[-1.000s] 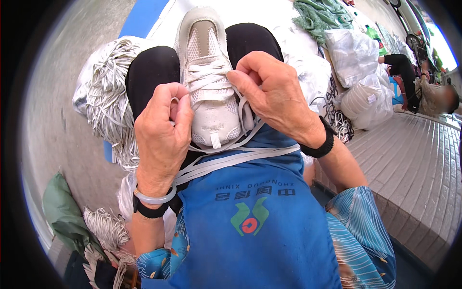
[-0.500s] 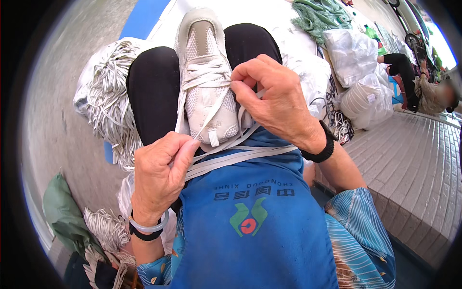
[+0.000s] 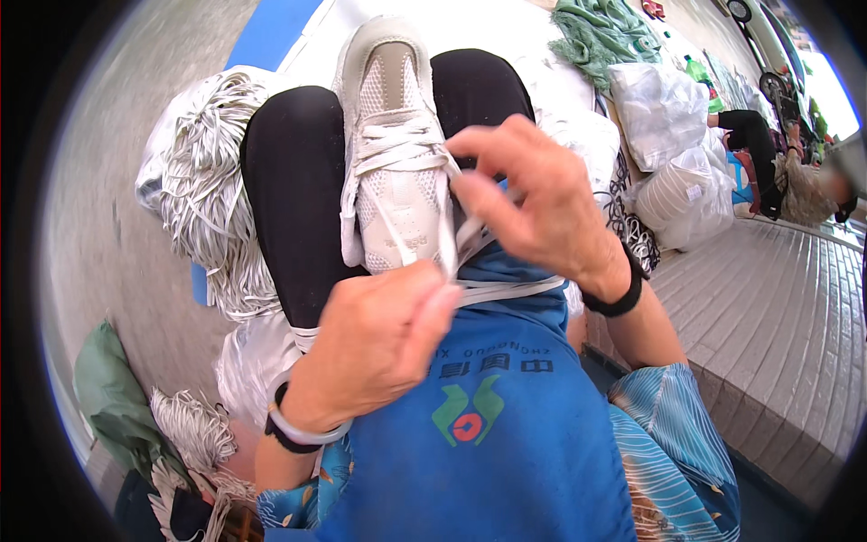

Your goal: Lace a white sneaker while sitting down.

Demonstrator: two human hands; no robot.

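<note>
A pale off-white sneaker (image 3: 395, 113) rests between my knees, toe pointing away, with flat white shoelaces (image 3: 393, 143) crossed over its tongue. My left hand (image 3: 384, 339), blurred, is closed in a pinch near the tongue's top, on a shoelace running up to the eyelets on the right side. My right hand (image 3: 542, 208) is at the sneaker's right eyelet edge, its thumb and forefinger about that edge; the fingertips are smeared. Other lace lengths trail below the shoe across the blue apron (image 3: 488, 488).
A thick bundle of white laces (image 3: 212, 181) hangs left of my leg. A green bag (image 3: 117, 397) and another lace bundle (image 3: 194, 429) lie lower left. Clear plastic bags (image 3: 659, 113), green netting (image 3: 605, 41) and a seated person (image 3: 768, 154) are at the right, beyond a slatted surface (image 3: 750, 307).
My left hand has moved right across the shoe's near end, carrying the lace. My right hand has shifted slightly down, its thumb and forefinger a little more apart. The shoe has tilted slightly.
</note>
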